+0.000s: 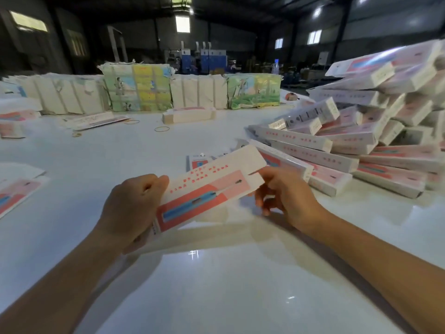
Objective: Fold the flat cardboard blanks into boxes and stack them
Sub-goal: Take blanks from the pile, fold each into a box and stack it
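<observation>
The white table (216, 285) fills most of the view and serves as the work surface, its gloss throwing back ceiling lights and a pale reflection of the carton held above it. Along its far edge stand strapped bundles of flat stock (137, 89), probably parked out of the way as the supply. To the right, the heap of folded boxes (356, 145) leans loosely, box laid across box, near enough for the right hand to reach; that nearness suggests it is where finished pieces go. Its right side runs off the frame, so its full extent cannot be judged.

The box being folded (207, 189) hangs above the table in front of the person, slanting from lower left to upper right, printed face up. The left hand (132, 208) grips its near end, fingers curled round the edge, most likely to steady it while the other end is worked. The right hand (284, 191) meets the far end with thumb and forefinger, seemingly pinching a flap there; motion blur and the carton itself hide whether that flap is tucked.

Loose flat blanks (16, 196) lie at the left edge, cut off by the frame. Rubber bands (161, 128) lie scattered mid-table. The print on every carton is too soft to read.
</observation>
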A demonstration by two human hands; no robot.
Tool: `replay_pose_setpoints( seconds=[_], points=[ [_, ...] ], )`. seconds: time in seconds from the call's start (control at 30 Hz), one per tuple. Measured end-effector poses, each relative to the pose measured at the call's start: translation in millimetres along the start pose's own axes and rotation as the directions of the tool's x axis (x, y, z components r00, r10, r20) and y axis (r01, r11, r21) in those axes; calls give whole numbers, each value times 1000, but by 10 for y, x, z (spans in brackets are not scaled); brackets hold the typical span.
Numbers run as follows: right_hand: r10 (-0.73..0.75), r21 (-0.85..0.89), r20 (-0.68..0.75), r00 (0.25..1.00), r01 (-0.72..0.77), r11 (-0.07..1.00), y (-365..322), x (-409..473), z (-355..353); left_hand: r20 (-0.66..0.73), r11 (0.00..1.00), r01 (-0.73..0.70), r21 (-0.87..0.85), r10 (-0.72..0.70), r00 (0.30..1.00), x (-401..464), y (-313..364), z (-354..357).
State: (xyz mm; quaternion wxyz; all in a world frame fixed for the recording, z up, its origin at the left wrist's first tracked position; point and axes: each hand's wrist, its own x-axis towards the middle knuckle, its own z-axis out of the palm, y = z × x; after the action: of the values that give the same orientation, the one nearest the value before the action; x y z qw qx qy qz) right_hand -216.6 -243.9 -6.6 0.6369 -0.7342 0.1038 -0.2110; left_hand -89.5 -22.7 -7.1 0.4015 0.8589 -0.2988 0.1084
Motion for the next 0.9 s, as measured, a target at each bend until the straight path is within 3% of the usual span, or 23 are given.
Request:
replay_pose_setpoints(
  seconds=[0.03, 0.07, 0.1, 0.17, 0.23, 0.3, 0.37, 0.47, 0.6, 0.73, 0.9],
  points=[
    [54, 287, 67, 996, -71, 955, -60, -16, 5, 3, 1000, -2, -13, 2, 1000, 1, 0, 13],
    [79, 447, 125, 989, -127, 886, -106, -34, 13, 3, 1000, -8, -23, 9, 1000, 2, 1, 27],
    [84, 492, 170, 982, -158, 856, -134, -50, 34, 9, 1000, -16, -21, 16, 1000, 6, 3, 36],
    [69, 421, 200, 977, -149, 894, -132, -84, 81, 31, 999, -36, 8, 36, 999, -3, 20, 40],
    [52, 377, 167, 985, -113, 919, -96, -96, 92, 16, 980, -112, 162, 111, 994, -16, 48, 25],
    [24, 358, 117, 993, -65, 931, -71, -112, 103, -36, 862, -246, 443, 291, 956, -22, 112, -7],
    [-19, 321, 111, 994, -17, 947, -44, -134, 122, -8, 765, -336, 550, 407, 914, -85, 244, 1],
    [-84, 278, 213, 973, 22, 960, -48, -182, 169, 85, 709, -445, 546, 481, 872, -229, 399, 96],
    [-50, 441, 385, 921, -136, 887, -102, -211, 176, 73, 775, -489, 400, 504, 860, -267, 460, 57],
    [-76, 483, 381, 922, -128, 866, -111, -193, 151, 102, 789, -525, 318, 522, 847, -256, 443, 41],
    [-43, 378, 340, 939, -95, 921, -124, -171, 92, 133, 793, -537, 289, 522, 843, -253, 465, 16]
  ],
)
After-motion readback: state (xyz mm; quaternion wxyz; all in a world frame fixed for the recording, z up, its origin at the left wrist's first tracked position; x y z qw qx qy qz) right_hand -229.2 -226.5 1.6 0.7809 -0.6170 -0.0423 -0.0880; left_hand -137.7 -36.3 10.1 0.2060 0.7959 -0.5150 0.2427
